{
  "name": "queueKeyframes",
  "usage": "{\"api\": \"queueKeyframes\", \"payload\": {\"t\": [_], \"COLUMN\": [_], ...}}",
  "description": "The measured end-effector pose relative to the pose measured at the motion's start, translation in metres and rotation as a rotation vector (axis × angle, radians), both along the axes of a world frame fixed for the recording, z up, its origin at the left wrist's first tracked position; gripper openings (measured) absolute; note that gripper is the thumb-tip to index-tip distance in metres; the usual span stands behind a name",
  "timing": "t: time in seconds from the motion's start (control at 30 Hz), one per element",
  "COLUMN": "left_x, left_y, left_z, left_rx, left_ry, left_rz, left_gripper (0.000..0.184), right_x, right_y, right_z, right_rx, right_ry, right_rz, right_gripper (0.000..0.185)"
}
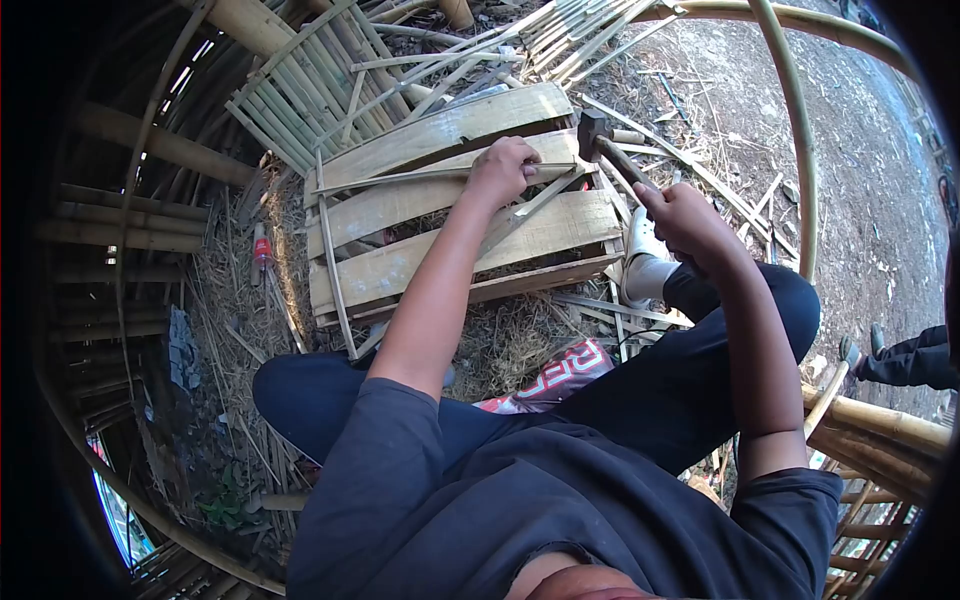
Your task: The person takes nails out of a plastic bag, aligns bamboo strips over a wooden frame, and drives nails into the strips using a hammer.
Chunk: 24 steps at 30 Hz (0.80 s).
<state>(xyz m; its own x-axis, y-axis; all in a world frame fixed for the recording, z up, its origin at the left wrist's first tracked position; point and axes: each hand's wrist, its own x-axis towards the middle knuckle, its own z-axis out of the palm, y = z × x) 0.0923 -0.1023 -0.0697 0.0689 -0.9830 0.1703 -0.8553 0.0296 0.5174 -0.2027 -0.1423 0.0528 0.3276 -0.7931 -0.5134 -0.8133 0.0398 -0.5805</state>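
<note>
- On straw-littered ground (225, 290), sits beside slatted wooden crate (558, 214).
- With curled left hand (503, 172), holds thin strip (400, 179) across crate top.
- With clenched right hand (688, 225), grips hammer (624, 162), striking end near crate's right edge.

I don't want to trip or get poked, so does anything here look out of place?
Loose bamboo strips lie scattered at odd angles right of the wooden slats. A red-and-white item in the straw on the left looks like stray litter.
</note>
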Motion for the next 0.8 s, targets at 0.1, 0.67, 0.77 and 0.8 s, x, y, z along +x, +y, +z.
{"api": "queueKeyframes", "payload": {"t": [0.1,0.67,0.77,0.8], "left_x": [0.0,-0.009,-0.013,-0.014], "left_y": [0.0,-0.028,-0.022,-0.02], "left_z": [0.018,0.02,0.019,0.022], "left_rx": [0.096,0.248,0.245,0.273], "left_ry": [0.071,-0.142,-0.087,-0.07], "left_rz": [-0.03,-0.072,-0.035,-0.026], "left_gripper": [0.017,0.052,0.054,0.054], "right_x": [-0.003,-0.009,-0.011,-0.01], "right_y": [-0.002,-0.005,-0.008,-0.007], "right_z": [0.007,0.001,-0.007,-0.006], "right_rx": [0.009,0.009,0.018,0.028], "right_ry": [-0.006,-0.06,-0.085,-0.079], "right_rz": [-0.011,-0.035,-0.052,-0.054], "right_gripper": [0.06,0.06,0.06,0.06]}}
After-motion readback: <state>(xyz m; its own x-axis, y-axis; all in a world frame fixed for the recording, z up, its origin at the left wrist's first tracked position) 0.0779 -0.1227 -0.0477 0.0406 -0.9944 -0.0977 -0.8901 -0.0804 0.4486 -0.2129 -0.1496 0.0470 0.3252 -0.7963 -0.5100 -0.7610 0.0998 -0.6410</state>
